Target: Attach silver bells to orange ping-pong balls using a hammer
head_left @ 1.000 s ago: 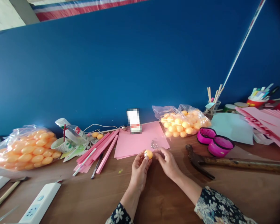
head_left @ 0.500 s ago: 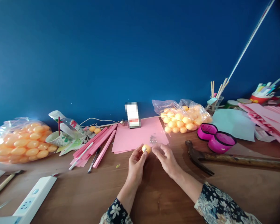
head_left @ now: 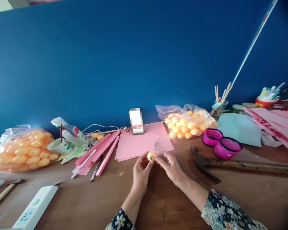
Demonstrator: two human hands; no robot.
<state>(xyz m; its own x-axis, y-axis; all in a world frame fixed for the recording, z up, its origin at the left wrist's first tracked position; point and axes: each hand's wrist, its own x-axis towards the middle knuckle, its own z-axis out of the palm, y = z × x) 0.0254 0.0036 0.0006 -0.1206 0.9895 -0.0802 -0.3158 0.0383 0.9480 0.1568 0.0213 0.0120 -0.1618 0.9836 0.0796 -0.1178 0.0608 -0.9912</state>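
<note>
My left hand (head_left: 140, 172) pinches a small orange ball (head_left: 151, 156) with a little silver piece on its face, holding it just above the wooden table. My right hand (head_left: 171, 166) is right beside it, fingertips pinched against the ball's right side. Just beyond the ball lies a pink paper sheet (head_left: 138, 143) with a small heap of shiny silver bits (head_left: 157, 146) on it.
Bags of orange balls sit at the left (head_left: 21, 150) and back right (head_left: 189, 124). A hammer (head_left: 232, 164) lies to the right, near two pink round tins (head_left: 220, 143). Pink paper strips (head_left: 98, 151), a pen, a cup (head_left: 60, 146) and a white power strip (head_left: 35, 207) are at the left.
My right hand's fingers, slightly apart from the ball half a second ago, have come back onto it. The view shifted a little; both hands stay near the pink sheet's front edge.
</note>
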